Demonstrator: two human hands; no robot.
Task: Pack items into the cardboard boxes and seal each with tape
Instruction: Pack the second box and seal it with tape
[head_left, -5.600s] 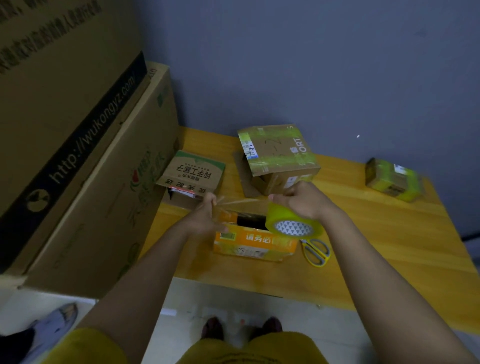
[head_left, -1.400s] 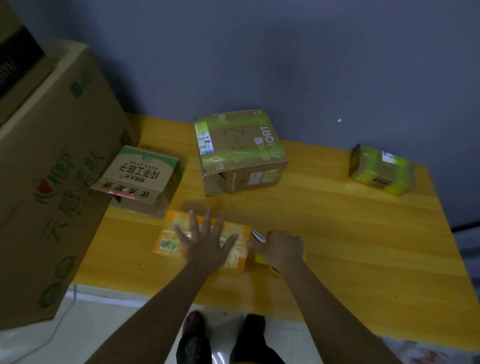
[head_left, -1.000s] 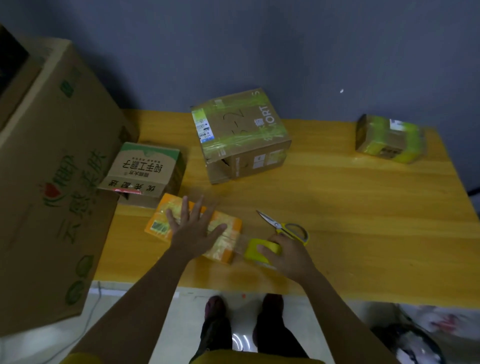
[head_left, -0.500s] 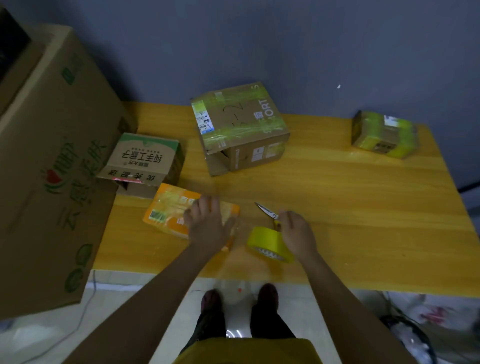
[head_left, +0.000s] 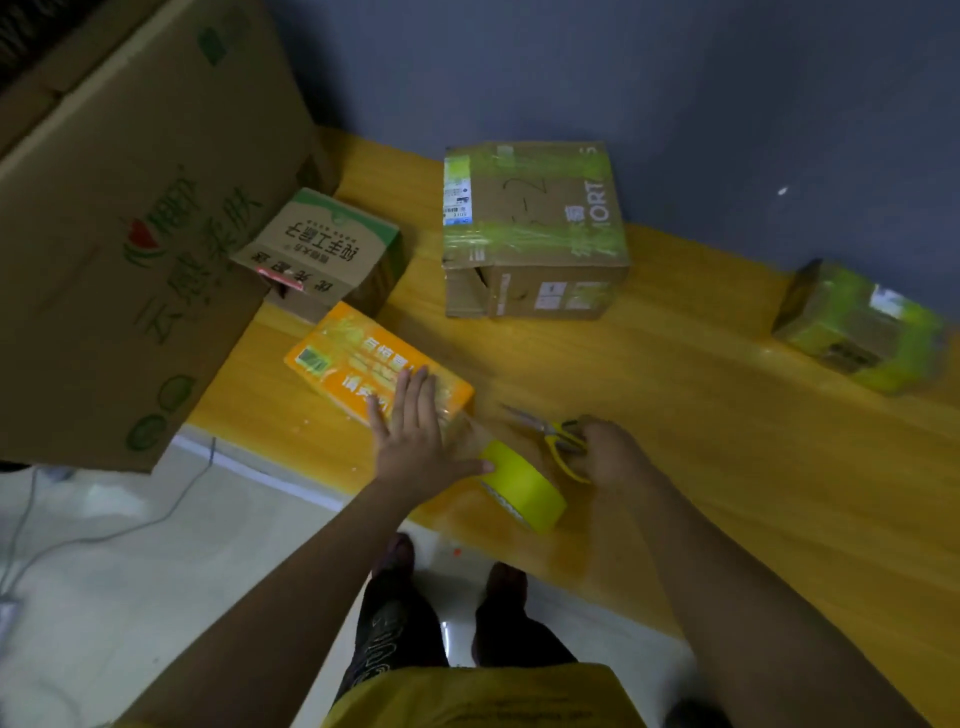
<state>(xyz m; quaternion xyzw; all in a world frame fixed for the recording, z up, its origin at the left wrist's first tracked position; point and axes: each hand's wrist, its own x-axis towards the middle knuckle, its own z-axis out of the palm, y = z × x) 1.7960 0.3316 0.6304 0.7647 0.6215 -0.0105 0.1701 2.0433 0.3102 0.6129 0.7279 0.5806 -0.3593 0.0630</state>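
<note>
- Orange box (head_left: 374, 371) lies flat on the worktop (head_left: 727, 426) under the left hand (head_left: 415, 441), whose spread fingers press on its near right end.
- Clear tape runs from that end of the box to the yellow tape roll (head_left: 524, 491), which stands on edge just right of the left hand, with the thumb touching it.
- Right hand (head_left: 610, 452), just right of the roll, is curled around the yellow handles of the scissors (head_left: 550, 434); their blades point left toward the box.
- Beyond the left hand sit a small printed carton (head_left: 324, 249) and a taped brown box (head_left: 530, 228).
- Far right of the right hand rests a small green-taped parcel (head_left: 857, 325).
- A large carton (head_left: 130, 223) stands left of the left hand.
</note>
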